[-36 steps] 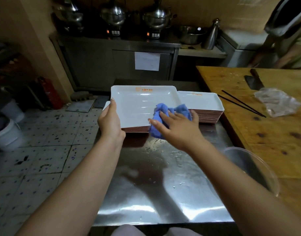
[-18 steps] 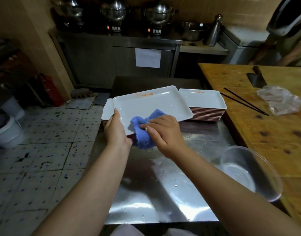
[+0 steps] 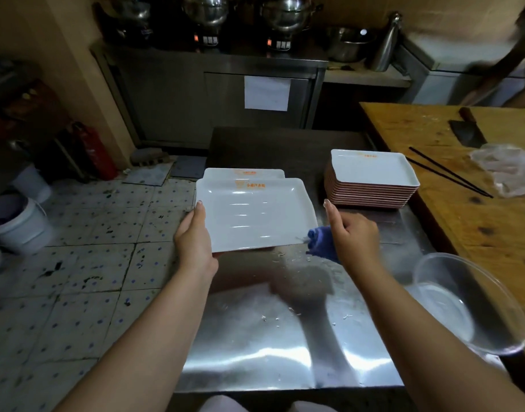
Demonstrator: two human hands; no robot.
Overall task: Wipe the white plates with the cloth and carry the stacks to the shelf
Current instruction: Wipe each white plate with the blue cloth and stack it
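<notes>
Since the earlier frame the cloth (image 3: pixel 320 243) had come off the plate (image 3: pixel 256 214) and sat at its right edge; plate had been lifted clear toward the person.

Steel table (image 3: pixel 273 337), wet, crumbs scattered. Wood counter (image 3: pixel 478 221) on the right with cleaver (image 3: pixel 466 130), chopsticks (image 3: pixel 450 172), plastic bag (image 3: pixel 508 168). Clear bowl (image 3: pixel 469 304) at table's right edge.

Right stack (image 3: pixel 372 179) of white plates stood at the far right of the table. Left stack (image 3: pixel 243 173) was mostly hidden behind the held plate.

Plate was held above the table, tilted slightly. Left hand (image 3: pixel 194 237) gripped its left edge, thumb on the rim. Right hand (image 3: pixel 352 233) was bunched round the blue cloth, index finger stretched out, just beside the plate's right corner; contact unclear.

Plate looked rigid, light, glossy, probably slippery when wet; likely melamine, can't confirm. Best hold: opposite rims, thumb over the lip. Cloth soft and damp, wads easily. Stacks would be heavy, so lift from underneath with both hands.
</notes>
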